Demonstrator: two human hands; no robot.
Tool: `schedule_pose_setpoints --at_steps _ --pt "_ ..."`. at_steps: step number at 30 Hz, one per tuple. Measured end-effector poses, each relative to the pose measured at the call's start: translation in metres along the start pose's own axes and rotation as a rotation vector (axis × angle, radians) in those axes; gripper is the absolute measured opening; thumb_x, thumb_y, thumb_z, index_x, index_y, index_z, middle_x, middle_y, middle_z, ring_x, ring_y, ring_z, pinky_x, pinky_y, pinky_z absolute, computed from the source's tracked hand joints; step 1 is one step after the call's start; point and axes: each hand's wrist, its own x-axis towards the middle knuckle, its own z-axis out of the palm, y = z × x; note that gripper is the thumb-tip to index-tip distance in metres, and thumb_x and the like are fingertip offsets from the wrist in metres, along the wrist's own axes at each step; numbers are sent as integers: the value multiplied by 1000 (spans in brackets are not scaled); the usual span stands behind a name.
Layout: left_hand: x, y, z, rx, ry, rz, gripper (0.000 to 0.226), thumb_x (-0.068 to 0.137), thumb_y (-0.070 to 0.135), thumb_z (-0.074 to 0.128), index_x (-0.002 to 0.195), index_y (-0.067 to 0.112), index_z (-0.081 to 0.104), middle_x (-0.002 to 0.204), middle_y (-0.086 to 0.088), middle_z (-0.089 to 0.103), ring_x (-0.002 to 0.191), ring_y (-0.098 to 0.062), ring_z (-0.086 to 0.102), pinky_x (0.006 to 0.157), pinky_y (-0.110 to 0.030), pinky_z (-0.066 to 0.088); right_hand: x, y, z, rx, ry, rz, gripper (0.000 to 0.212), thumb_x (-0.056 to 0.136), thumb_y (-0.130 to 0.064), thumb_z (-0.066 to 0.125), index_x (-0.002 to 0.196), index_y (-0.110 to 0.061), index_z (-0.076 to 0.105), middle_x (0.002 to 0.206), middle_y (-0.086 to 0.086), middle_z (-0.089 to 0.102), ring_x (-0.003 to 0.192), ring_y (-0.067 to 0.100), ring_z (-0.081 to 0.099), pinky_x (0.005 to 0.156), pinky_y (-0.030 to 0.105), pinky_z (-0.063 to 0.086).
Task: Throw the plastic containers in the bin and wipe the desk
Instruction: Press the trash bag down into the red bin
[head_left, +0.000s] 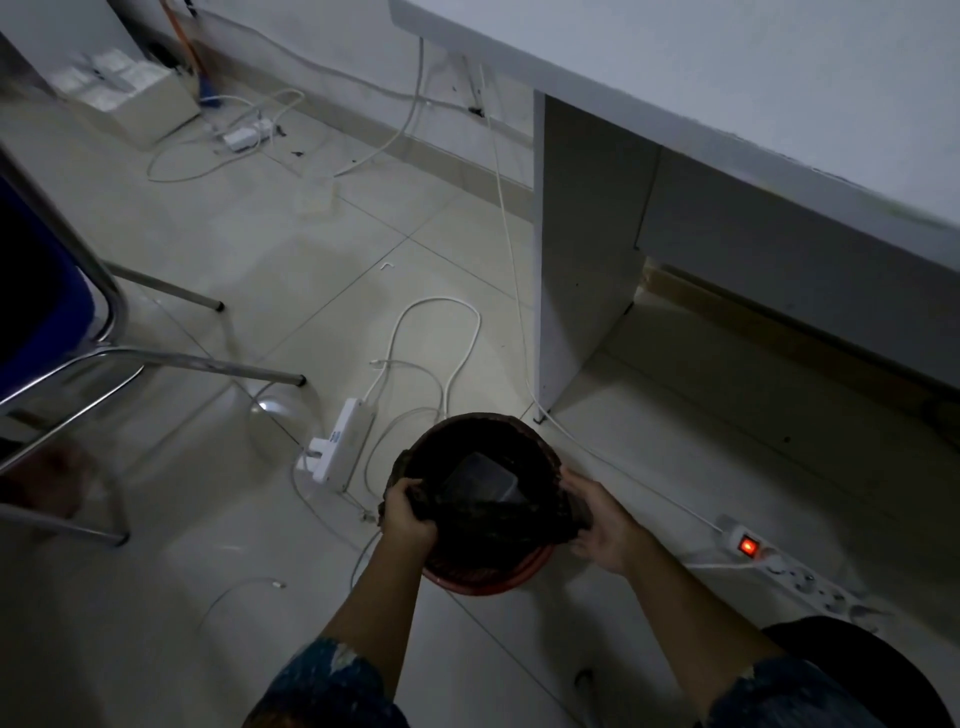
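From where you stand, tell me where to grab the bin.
Take the bin by its rim at opposite sides, from above, where the left hand and right hand grip the dark liner: it stands upright, mouth up, no handle visible.

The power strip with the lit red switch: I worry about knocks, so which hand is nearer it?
Right. The right hand grips the bin on the side toward the power strip; the left hand grips its far side, with the bin between it and the strip.

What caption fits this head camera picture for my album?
The left hand and right hand grip the dark liner of the bin, a plastic container inside.
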Motion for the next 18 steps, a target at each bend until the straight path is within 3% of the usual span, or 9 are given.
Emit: schedule_pose_setpoints --at_steps 3,7,11,14,16,18 --pt "-6 0 0 83 -9 45 38 81 10 42 116 9 56 124 -17 51 97 -35 50 91 -40 44 4 1 -4 36 9 40 48 91 -46 52 125 -12 51 122 8 50 95 24 55 64 29 48" --pt "-5 7 2 147 160 231 48 80 25 64 123 6 56 122 -15 57 111 -35 54 97 -44 47 13 2 -10 103 30 60 48 93 -41 52 119 -1 48 102 11 50 72 16 50 45 19 50" --pt "-1 10 4 241 267 374 42 92 23 56 131 7 52 131 -15 54 121 -35 50 106 -44 42 20 5 -14 72 197 -23 30 96 -24 51 111 2 52 92 13 55 60 16 46 37 16 44" --pt "-3 12 5 210 270 453 34 92 16 55 124 9 60 127 -14 59 117 -31 54 103 -40 44 25 3 -18 44 403 -134 37 84 -14 67 115 5 62 100 14 64 71 23 55 54 25 44" --pt "-5 14 5 146 256 440 27 87 14 57 112 8 66 119 -15 63 110 -31 58 99 -40 48 26 0 -18 85 433 -201 44 77 -14 74 116 4 64 112 15 67 89 26 60 70 29 46" --pt "-5 15 5 36 200 390 23 83 15 55 101 6 67 114 -16 64 105 -31 61 92 -39 52 22 -3 -14 148 407 -281 40 77 -9 74 114 4 65 111 11 66 97 24 60 81 31 44"
